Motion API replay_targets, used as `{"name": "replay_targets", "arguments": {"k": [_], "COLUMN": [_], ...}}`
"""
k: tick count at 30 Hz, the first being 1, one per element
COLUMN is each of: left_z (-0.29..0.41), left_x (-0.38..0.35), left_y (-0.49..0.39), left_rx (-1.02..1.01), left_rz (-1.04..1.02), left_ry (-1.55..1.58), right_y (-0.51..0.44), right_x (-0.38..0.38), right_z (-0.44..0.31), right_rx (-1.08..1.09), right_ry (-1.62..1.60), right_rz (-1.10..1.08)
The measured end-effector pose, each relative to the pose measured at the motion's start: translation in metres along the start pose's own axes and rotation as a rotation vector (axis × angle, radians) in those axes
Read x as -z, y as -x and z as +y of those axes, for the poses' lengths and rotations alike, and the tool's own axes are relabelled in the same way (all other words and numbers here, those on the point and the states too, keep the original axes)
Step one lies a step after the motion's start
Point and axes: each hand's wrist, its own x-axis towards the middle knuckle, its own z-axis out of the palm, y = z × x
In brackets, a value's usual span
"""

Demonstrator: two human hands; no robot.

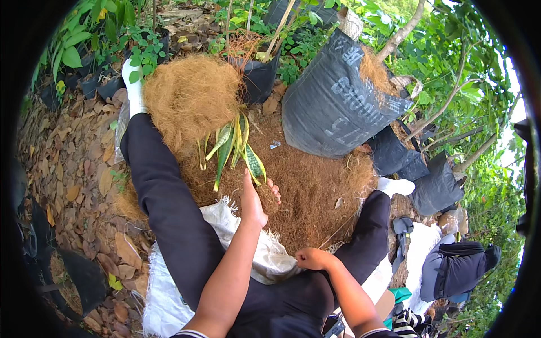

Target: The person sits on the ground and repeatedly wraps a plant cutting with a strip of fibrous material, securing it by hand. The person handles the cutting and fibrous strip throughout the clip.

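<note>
My left hand (255, 200) reaches over the brown fibrous growing medium (304, 203), palm turned sideways and fingers spread, just below a yellow-edged snake plant leaf (255, 162). A small clump of the medium lies by its palm; whether the hand grips it, I cannot tell. My right hand (313, 258) is closed at the edge of a white woven sack (270, 253) between my thighs. More snake plant leaves (225, 152) lie with their upper ends beside a big heap of coconut fibre (192, 95).
A large black grow bag (338, 101) with white printing stands beyond the medium. Smaller black plant bags (435, 183) are at the right, and another (255, 78) is behind the fibre. My legs flank the work area. Dry leaves (84, 156) cover the ground at left.
</note>
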Motion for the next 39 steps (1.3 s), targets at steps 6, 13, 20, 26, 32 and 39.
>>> {"name": "replay_targets", "arguments": {"k": [6,13,20,26,32,39], "left_z": [-0.002,-0.005,-0.005,-0.014,-0.007,-0.004], "left_x": [0.003,0.002,0.004,0.006,0.013,0.009], "left_y": [-0.004,-0.004,-0.008,-0.013,-0.009,-0.013], "left_rx": [0.018,0.027,0.049,0.052,0.032,0.029], "left_rz": [-0.025,0.007,0.014,0.01,0.034,0.012], "left_ry": [0.021,-0.019,0.008,-0.009,-0.023,0.014], "right_y": [-0.009,-0.027,-0.036,-0.067,-0.09,-0.08], "right_x": [-0.008,-0.007,0.0,0.016,0.058,0.029], "right_z": [-0.023,-0.039,-0.027,-0.015,0.001,-0.018], "right_rx": [0.163,0.287,0.121,0.221,0.144,0.237], "right_ry": [-0.115,-0.144,-0.38,-0.246,-0.564,-0.776], "right_rz": [0.021,-0.109,-0.143,-0.003,0.466,-0.114]}}
